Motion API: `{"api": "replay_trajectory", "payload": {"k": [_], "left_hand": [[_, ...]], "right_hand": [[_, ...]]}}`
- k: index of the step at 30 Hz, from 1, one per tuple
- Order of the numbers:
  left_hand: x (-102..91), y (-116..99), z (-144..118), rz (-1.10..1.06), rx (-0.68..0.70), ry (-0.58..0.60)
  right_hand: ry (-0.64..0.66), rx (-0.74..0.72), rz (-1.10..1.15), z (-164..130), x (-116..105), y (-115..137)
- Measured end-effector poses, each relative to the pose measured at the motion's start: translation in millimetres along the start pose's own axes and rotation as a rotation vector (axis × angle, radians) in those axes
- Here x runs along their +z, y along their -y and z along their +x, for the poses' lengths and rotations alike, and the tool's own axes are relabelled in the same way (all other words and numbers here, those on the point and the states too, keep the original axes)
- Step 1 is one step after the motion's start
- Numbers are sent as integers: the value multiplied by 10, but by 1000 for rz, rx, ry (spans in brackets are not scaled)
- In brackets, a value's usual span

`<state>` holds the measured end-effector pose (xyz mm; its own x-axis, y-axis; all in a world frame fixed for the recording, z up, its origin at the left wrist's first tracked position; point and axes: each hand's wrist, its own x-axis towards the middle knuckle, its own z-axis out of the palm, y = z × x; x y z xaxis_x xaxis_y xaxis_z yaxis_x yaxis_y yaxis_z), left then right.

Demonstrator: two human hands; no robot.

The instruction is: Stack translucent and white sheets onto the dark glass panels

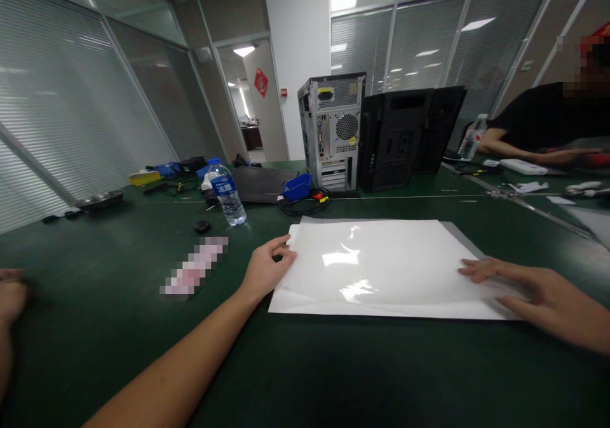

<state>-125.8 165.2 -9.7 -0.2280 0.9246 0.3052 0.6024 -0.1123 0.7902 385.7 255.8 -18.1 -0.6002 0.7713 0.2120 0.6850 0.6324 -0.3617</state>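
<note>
A glossy white sheet (381,269) lies flat on the green table (305,364) in front of me, its near edge running left to right, with a grey backing layer (460,232) showing past its far right corner. Ceiling lights glare off the sheet, so I judge the surface slick, and the material thin, light and floppy, quick to crease if lifted from one corner. The edges look like the place to take it, one hand to each side.

My left hand (265,268) is half curled at the sheet's left edge, thumb and fingertips pinching the top layer near the far left corner. My right hand (534,294) rests open and flat, fingers spread on the sheet's right edge, grasping nothing.

Farther off on the left stand a water bottle (227,193) and a small black object (202,226). Beyond the sheet sit an open computer case (332,133), a black tower (398,137) and a blue bin (296,187) among cables. At the far right a person in black (548,123) works at the table; another hand (10,294) rests at the left edge.
</note>
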Motion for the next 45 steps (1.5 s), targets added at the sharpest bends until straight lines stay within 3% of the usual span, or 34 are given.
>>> {"api": "replay_trajectory", "payload": {"k": [10,17,28,35,45], "left_hand": [[-22,-46,-48,157,142,67],[-28,-36,-48,299,124,190],[-59,-24,-35,444,105,176],[-50,-8,-32,425,50,181],[-39,-41,-47,545,84,145]], "right_hand": [[22,-1,48,-14,-64,-15],[53,33,73,-23,-99,83],[22,164,36,8,-52,3],[27,137,-4,48,32,48],[43,116,-56,46,145,-52]]}}
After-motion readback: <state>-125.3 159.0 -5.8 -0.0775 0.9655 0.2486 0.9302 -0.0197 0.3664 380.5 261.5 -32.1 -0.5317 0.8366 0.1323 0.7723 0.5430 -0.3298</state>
